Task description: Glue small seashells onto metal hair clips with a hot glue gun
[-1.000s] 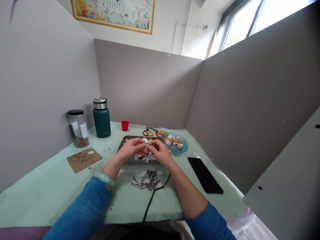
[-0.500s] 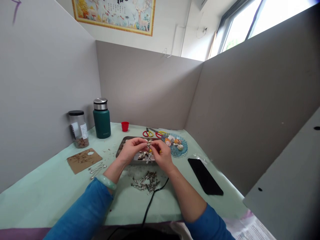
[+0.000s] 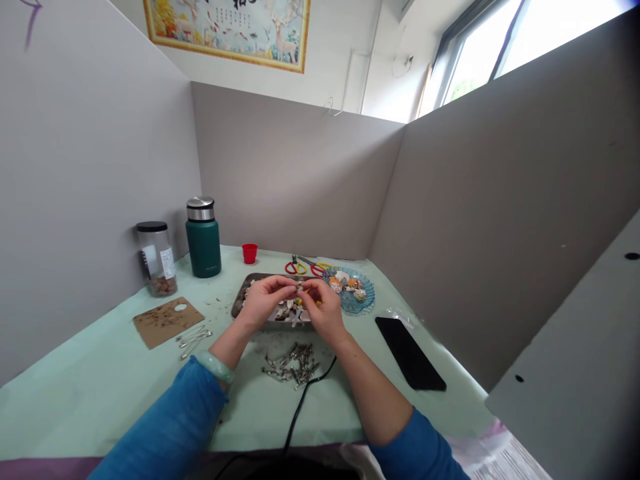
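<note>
My left hand (image 3: 266, 302) and my right hand (image 3: 324, 308) meet above a metal tray (image 3: 240, 303) of small mixed pieces. The fingertips of both are pinched together around something too small to make out. Nearer to me, a pile of small metal parts (image 3: 295, 365) lies on the table. Just right of my right hand is a blue glass plate (image 3: 369, 301) with orange and white decorated pieces on it.
At the left stand a green bottle (image 3: 203, 248) and a clear jar (image 3: 163, 267), with brown cardboard (image 3: 167, 323) and safety pins (image 3: 193, 340) nearer. A red cup (image 3: 249, 253) and scissors (image 3: 315, 267) are behind. A black phone-like slab (image 3: 410, 353) lies right; a black cable (image 3: 300, 407) crosses the front.
The fingertips of both hands have shifted slightly and sit a little closer together. The objects on the table have not moved.
</note>
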The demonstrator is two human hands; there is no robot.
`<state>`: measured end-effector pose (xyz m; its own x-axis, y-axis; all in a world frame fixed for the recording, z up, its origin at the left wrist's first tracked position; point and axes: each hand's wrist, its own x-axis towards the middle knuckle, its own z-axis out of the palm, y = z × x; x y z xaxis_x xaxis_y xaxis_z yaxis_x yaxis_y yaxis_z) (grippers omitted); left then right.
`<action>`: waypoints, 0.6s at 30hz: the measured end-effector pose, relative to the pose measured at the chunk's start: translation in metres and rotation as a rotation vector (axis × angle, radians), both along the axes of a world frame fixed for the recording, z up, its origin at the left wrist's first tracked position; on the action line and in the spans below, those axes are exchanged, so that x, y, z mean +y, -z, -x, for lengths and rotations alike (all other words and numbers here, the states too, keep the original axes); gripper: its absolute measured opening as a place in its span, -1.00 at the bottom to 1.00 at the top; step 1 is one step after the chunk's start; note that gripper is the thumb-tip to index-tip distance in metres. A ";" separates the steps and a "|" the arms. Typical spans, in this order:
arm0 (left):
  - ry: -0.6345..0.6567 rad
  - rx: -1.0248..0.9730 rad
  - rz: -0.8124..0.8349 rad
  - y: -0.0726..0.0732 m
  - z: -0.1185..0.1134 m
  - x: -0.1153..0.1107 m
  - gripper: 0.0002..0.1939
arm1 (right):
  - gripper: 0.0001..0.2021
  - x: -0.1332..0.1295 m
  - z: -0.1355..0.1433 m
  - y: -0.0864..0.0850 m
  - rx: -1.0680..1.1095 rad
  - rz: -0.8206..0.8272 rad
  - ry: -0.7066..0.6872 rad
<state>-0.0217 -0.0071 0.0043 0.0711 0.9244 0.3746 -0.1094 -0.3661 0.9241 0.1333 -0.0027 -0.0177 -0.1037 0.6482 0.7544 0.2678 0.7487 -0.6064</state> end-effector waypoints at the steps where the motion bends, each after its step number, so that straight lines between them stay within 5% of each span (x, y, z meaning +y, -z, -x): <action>1: -0.003 -0.006 -0.007 0.000 0.001 0.000 -0.72 | -0.86 0.001 0.000 0.000 0.020 0.015 -0.021; 18: -0.020 0.011 -0.065 0.000 0.000 0.001 -0.74 | -0.89 0.000 0.001 -0.001 0.021 -0.042 -0.007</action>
<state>-0.0221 -0.0059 0.0042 0.0569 0.8996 0.4330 -0.0912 -0.4272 0.8996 0.1320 -0.0026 -0.0164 -0.0920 0.6154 0.7828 0.2498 0.7753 -0.5801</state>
